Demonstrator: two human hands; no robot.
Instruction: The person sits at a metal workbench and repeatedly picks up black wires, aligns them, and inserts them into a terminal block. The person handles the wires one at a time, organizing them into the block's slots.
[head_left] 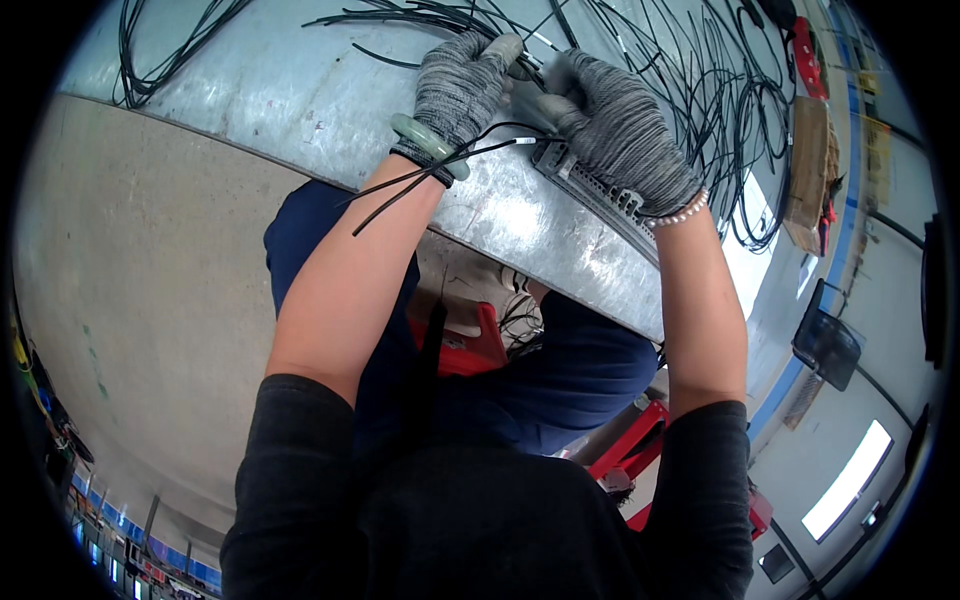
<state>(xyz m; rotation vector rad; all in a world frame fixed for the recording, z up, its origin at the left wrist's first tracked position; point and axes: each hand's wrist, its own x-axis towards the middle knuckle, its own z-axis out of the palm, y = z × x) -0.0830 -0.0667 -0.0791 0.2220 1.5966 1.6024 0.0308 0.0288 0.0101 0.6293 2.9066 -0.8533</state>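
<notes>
My left hand, in a grey knit glove, is closed round a bundle of thin black wires above the metal table. My right hand, gloved alike, is beside it with thumb and fingers drawn together; its fingertips are slightly blurred, and what they pinch is hidden. Two loose black wires, one with a white marker sleeve, lie across my left wrist. Beneath my right hand rests a slotted metal rail with small terminal fittings, partly covered by the hand and wrist.
More black wires spread over the table at the far right, and a coil lies far left. A wooden block stands by the right edge. Below the table's near edge are my knees and a red stool-like object.
</notes>
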